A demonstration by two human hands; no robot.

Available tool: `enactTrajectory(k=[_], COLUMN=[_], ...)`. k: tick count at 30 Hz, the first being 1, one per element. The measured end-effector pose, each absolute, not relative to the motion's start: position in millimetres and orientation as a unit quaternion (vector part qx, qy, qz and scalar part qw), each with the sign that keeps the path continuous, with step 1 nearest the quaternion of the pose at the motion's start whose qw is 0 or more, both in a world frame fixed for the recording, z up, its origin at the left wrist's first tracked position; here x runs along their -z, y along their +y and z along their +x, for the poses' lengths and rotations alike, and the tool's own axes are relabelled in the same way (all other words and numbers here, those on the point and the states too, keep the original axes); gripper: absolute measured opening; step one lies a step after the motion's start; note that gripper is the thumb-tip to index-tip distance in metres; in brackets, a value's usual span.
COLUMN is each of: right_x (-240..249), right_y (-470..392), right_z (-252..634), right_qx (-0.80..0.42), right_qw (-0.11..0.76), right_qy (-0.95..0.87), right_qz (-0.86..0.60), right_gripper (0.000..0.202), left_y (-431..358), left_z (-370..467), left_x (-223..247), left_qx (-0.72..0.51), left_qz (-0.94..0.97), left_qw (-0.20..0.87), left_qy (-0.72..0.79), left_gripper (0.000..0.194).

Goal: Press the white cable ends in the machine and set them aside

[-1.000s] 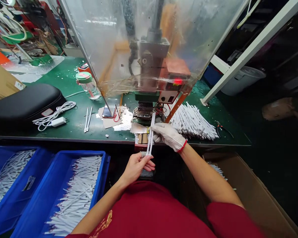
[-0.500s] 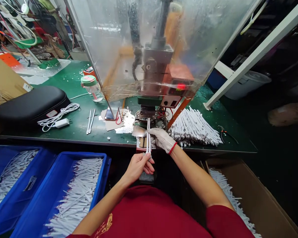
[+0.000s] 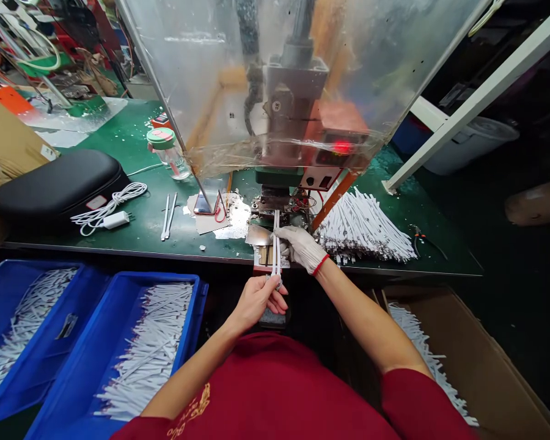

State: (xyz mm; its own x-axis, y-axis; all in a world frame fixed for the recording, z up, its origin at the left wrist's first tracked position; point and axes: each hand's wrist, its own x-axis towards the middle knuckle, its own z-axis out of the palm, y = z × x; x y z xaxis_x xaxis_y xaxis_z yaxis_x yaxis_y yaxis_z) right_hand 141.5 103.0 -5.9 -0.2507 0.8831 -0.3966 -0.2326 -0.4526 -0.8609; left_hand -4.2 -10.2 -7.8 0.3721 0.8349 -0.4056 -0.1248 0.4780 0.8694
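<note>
A white cable (image 3: pixel 275 247), folded so two strands run side by side, stretches from me to the press machine (image 3: pixel 277 198). My bare left hand (image 3: pixel 260 297) pinches its near end between thumb and fingers. Farther up, my right hand (image 3: pixel 305 247), in a white glove with a red cuff, closes its fingers around the strands. The far end reaches under the press head; its exact seat is too small to tell. Beside the strands, left of my gloved fingers, sits a shiny metal plate (image 3: pixel 258 234).
A heap of white cables (image 3: pixel 366 226) lies right of the press, with pliers (image 3: pixel 424 237) beyond. Blue bins (image 3: pixel 112 342) of cables stand at lower left, a cardboard box (image 3: pixel 481 360) at lower right. A clear shield (image 3: pixel 211 79) hangs before the press. A jar (image 3: pixel 168 156) stands left.
The camera view has shifted slightly. Both hands keep their grip on the white cable, and its far end stays at the press.
</note>
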Motion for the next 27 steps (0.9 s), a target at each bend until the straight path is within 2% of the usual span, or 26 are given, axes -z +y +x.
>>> enactTrajectory(k=[11, 21, 27], right_x=[-0.1, 19.8, 23.4], right_y=[100.0, 124.9, 127.1], right_z=[137.9, 125.2, 123.8], right_qx=[-0.701, -0.686, -0.611], right_qw=[0.402, 0.503, 0.5], right_qy=[-0.331, -0.29, -0.349], right_qz=[-0.487, -0.439, -0.504], right_gripper=[0.022, 0.024, 0.028], left_y=[-5.9, -1.6, 0.7], left_z=[0.4, 0.7, -0.4], left_x=[-3.2, -2.5, 0.1], left_qx=[-0.3, -0.301, -0.292], left_qz=[0.363, 0.38, 0.396], left_qw=[0.756, 0.744, 0.725], left_qy=[0.454, 0.46, 0.481], left_gripper=[0.061, 0.061, 0.057])
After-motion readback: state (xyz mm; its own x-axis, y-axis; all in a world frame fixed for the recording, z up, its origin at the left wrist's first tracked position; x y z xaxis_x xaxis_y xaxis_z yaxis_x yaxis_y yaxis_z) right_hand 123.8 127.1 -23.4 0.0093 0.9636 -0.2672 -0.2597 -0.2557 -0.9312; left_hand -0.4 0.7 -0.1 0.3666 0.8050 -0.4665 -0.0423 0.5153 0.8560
